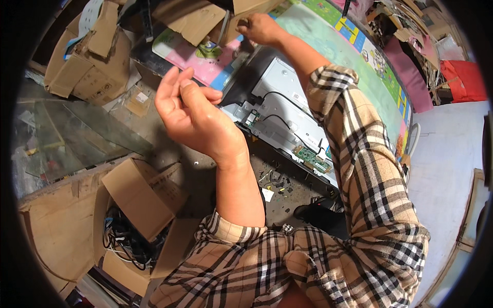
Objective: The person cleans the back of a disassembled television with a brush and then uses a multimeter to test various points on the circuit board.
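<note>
My left hand [200, 120] is raised over the near-left corner of an opened flat-screen panel, its fingers loosely bent and apart, with nothing in them. The panel [287, 82] lies back up, a pale metal plate with black cables and a green circuit board [310, 158] along its near edge. A smaller board [252, 118] sits at its left corner. Farther off, my right hand [261, 30] reaches across the table to a cardboard box [237, 32]. Its fingertips are pressed together; whatever is between them is too small to make out.
Under the panel, a colourful printed mat [328, 49] covers the table. An open carton [138, 197] with tangled black cables [126, 241] stands at lower left, near glass sheets [77, 136]. Another carton [97, 77] is at far left. Small scraps [277, 180] litter the floor.
</note>
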`<move>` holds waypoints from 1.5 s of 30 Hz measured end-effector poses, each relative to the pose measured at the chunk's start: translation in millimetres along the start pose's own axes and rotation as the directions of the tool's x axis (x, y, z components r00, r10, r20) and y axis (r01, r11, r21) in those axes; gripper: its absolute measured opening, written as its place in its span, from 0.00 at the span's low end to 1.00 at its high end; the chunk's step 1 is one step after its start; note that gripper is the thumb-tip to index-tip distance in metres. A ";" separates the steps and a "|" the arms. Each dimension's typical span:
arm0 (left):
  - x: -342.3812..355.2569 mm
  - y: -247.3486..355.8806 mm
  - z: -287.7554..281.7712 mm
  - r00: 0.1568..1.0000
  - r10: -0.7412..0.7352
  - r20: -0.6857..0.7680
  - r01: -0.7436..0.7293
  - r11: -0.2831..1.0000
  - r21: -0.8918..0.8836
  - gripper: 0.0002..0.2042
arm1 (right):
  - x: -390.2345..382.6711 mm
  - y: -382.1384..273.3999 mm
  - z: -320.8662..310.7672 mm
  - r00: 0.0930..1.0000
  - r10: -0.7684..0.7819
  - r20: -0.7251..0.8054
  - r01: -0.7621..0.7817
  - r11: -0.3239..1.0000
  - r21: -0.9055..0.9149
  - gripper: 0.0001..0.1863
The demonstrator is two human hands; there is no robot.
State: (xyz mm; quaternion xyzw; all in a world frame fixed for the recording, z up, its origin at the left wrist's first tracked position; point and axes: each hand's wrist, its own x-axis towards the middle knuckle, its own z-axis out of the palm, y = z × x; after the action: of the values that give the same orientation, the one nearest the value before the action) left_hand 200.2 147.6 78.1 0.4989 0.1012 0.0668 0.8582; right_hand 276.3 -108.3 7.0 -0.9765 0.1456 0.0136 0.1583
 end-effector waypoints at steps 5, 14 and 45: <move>-2.6 -0.2 -0.5 1.000 -0.007 -0.012 0.007 1.000 -0.010 0.12 | -14.7 -1.0 33.2 0.973 -0.119 0.198 0.158 0.968 -0.194 0.20; 10.0 13.7 -19.5 0.978 0.170 -0.125 -0.160 0.983 0.085 0.14 | -57.4 -30.4 50.1 0.988 -0.048 -0.146 0.007 0.964 -0.267 0.15; -23.1 4.6 1.4 0.932 0.350 -0.089 -0.348 0.937 0.044 0.10 | -290.1 -112.7 66.6 0.920 0.078 -0.385 0.130 0.864 0.486 0.12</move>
State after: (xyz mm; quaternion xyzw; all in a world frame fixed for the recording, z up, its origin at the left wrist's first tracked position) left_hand 178.1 143.8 85.2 0.5170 0.0526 0.2404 0.8199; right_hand 32.4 96.1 -0.8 -0.8860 0.1592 -0.2223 0.3745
